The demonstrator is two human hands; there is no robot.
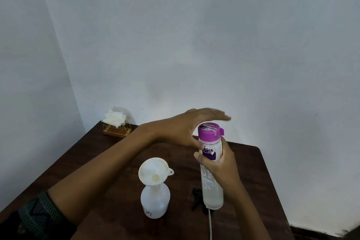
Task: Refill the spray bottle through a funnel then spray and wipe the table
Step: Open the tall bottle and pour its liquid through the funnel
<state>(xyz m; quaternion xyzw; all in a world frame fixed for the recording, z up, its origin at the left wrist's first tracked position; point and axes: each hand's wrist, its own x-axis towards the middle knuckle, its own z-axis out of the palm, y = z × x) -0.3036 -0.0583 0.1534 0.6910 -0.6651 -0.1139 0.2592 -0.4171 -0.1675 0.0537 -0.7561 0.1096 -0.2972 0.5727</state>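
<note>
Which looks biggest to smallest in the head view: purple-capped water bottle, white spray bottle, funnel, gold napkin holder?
1. purple-capped water bottle
2. white spray bottle
3. funnel and gold napkin holder look alike; the holder is farther away, so unranked.

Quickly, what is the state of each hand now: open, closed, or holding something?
Left hand: open, fingers straight, over the purple cap.
Right hand: closed around the water bottle, holding it upright.

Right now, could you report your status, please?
Right grip holds frosted plastic bottle, purple cap on. Left grip open over cap. White funnel seated in white spray bottle.
</note>
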